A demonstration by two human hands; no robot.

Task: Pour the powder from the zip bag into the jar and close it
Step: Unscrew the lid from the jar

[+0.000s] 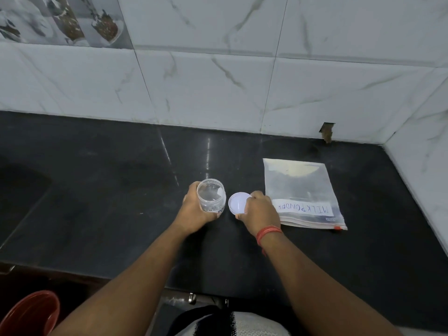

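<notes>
A clear plastic jar (211, 194) stands open on the black counter (109, 190), and my left hand (195, 207) is wrapped around its side. My right hand (259, 210) holds the white lid (237, 205) just right of the jar, its hollow underside facing up. A flat zip bag (299, 187) labelled "MILK POWDER" lies on the counter right of that hand, untouched, with pale powder gathered at its far end. The jar looks empty.
White marble-look tiles form the back wall (218, 81) and the right side wall (426, 154), boxing in the counter's corner. A red bucket (31, 314) stands below the counter's front edge at the lower left.
</notes>
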